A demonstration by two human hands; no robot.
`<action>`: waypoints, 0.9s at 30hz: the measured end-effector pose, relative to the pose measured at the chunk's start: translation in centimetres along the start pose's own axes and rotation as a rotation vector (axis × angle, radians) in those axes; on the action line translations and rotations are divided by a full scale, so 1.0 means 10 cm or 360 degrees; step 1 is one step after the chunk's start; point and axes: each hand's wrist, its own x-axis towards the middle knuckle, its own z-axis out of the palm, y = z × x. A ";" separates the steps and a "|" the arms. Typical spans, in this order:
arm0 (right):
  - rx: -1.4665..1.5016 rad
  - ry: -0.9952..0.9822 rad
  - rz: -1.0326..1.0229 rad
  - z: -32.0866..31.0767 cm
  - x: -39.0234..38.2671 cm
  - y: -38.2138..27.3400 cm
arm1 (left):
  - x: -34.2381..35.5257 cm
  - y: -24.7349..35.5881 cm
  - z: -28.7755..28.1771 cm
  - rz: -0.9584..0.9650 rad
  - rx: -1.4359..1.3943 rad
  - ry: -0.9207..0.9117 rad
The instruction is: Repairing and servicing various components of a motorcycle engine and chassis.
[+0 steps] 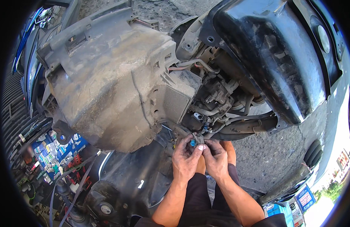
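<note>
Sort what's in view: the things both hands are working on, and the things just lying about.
In hand:
- left hand and right hand, both pinching a small grey connector with a blue part
- the wires leading from it into the engine

Lying about:
- dusty grey plastic housing
- black body panel
- blue tray of small parts
- red-handled tools

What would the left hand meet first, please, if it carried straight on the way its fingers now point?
Probably the small blue-and-grey connector that the left hand already pinches with the right hand; beyond it, the wiring and hoses of the engine area, though depth is unclear.
</note>
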 end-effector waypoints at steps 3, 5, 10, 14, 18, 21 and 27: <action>-0.0590 0.0023 -0.0418 -0.03 -0.14 -0.06 | -0.09 0.05 -0.03 -0.0120 -0.0256 -0.0081; -0.0750 -0.0130 -0.0330 -0.11 -0.19 -0.09 | -0.12 0.07 -0.08 -0.0056 0.0019 -0.0101; -0.0469 0.0106 -0.0312 -0.31 -0.29 -0.38 | -0.15 0.32 -0.09 0.0620 0.1065 -0.0300; -0.0780 -0.0314 -0.0289 -0.40 -0.25 -0.51 | -0.25 0.32 -0.09 0.0398 0.1227 -0.0441; -0.0264 -0.0311 0.0151 -0.42 -0.22 -0.42 | -0.20 0.39 -0.11 0.0473 0.1265 -0.0476; -0.0250 -0.0465 0.0129 -0.48 -0.12 -0.34 | -0.15 0.36 -0.11 0.0472 0.1231 -0.0565; -0.0096 -0.0556 0.0283 -0.54 -0.05 -0.37 | -0.05 0.40 -0.14 0.0407 0.1126 -0.0612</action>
